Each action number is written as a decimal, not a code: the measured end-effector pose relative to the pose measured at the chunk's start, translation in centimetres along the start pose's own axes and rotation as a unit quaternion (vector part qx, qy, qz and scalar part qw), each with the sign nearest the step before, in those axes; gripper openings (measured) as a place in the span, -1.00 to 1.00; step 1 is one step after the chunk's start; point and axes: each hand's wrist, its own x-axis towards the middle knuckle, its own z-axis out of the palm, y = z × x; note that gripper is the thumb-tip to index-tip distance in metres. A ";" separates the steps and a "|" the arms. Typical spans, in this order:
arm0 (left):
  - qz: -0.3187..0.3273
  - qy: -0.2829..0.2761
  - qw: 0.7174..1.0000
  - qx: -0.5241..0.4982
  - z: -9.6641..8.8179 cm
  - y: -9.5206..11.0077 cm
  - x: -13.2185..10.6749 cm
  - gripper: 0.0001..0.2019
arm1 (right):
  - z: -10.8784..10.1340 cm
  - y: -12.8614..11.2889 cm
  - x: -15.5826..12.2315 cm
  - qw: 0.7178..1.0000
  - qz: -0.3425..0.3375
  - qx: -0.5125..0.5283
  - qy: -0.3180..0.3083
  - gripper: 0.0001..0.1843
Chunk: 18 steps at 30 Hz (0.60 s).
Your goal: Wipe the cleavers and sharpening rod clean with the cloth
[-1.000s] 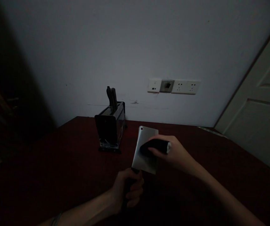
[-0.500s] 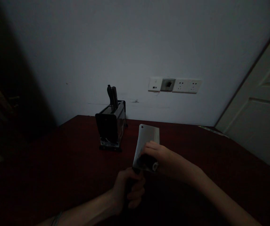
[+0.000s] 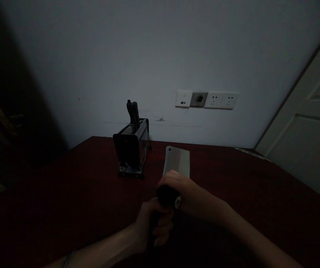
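Note:
A cleaver [image 3: 178, 162] with a broad pale metal blade and a hole in its far corner points away from me. Its handle is in my left hand [image 3: 153, 223], with the fingers closed around it. My right hand [image 3: 176, 186] is closed on a black rounded tool [image 3: 167, 195] with a whitish end. That tool lies across the near part of the blade, close above my left hand. Dim light and my fingers hide its underside and where it meets the blade.
A black knife block [image 3: 129, 150] with dark handles upright in it stands left of the blade on the dark red table [image 3: 218, 167]. Wall sockets [image 3: 207, 99] are behind, and a white panelled door [image 3: 310, 141] is at the right.
My right hand has drawn the black tool towards me and slightly left along the blade, nearer my left hand. More of the blade shows. My left hand has hardly moved.

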 end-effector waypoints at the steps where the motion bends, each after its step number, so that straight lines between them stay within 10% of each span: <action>1: 0.001 0.001 1.000 0.001 0.0 0.0 0.0 -0.95 | 0.0 0.0 0.0 1.000 0.001 -0.011 -0.006 -0.58; 18: -0.017 -0.011 0.999 0.035 1.0 0.3 -0.6 -0.98 | -1.6 -1.3 -0.2 0.997 0.019 -0.046 -0.052 -0.70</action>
